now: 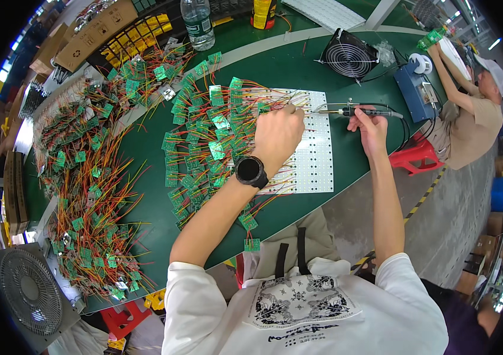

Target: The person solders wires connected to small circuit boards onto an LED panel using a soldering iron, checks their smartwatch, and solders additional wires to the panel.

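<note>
My right hand grips a black-handled soldering iron, its thin metal tip pointing left over the white perforated board. My left hand, its fingers pinched together, is over the upper part of that board. Whatever those fingers hold is hidden beneath them. Red, yellow and dark wires run from the board to rows of small green circuit boards on its left. Two more circuit boards hang at the table's near edge. A black watch is on my left wrist.
A large heap of wired circuit boards covers the table's left side. Farther back are a water bottle, a small black fan and a blue soldering station. A co-worker sits at the right, near a red stool.
</note>
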A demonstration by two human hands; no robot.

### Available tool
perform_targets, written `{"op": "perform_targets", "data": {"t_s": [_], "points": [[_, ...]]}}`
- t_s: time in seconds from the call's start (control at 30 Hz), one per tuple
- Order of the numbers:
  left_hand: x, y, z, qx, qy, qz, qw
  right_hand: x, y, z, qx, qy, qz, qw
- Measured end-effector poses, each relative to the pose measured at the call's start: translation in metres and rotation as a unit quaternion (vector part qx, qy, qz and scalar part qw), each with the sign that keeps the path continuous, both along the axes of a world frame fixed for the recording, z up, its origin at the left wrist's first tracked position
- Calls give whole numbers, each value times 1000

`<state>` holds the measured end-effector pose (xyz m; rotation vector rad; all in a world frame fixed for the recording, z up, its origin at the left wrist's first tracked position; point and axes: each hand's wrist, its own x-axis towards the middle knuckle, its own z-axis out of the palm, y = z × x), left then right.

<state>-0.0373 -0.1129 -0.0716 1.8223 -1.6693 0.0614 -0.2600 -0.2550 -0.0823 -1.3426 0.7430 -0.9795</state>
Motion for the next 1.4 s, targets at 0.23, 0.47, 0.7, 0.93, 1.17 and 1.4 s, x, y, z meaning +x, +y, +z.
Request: {"op": "perform_targets", "data": {"t_s": [0.23, 0.47, 0.7, 0.93, 1.17, 1.4], "points": [[-1, -1, 0, 4, -2, 1, 1000, -2, -3, -5, -13, 19, 16, 1000], [0, -1, -2, -1, -8, 7, 1000, -1, -1, -5, -21, 23, 6, 999], [0, 0, -2, 0, -9, 6, 1000, 0, 1, -5, -27, 34, 6, 999], [0, -1, -5, 4, -6, 6, 1000, 1, 1, -4, -18, 15, 4, 1000], [-1, -1, -3, 4, -6, 9, 1000, -2, -3, -2, 3, -32, -17, 999], [1, 4, 11, -70, 81, -94, 990, -5, -6, 0, 77, -49, -1, 996]]}}
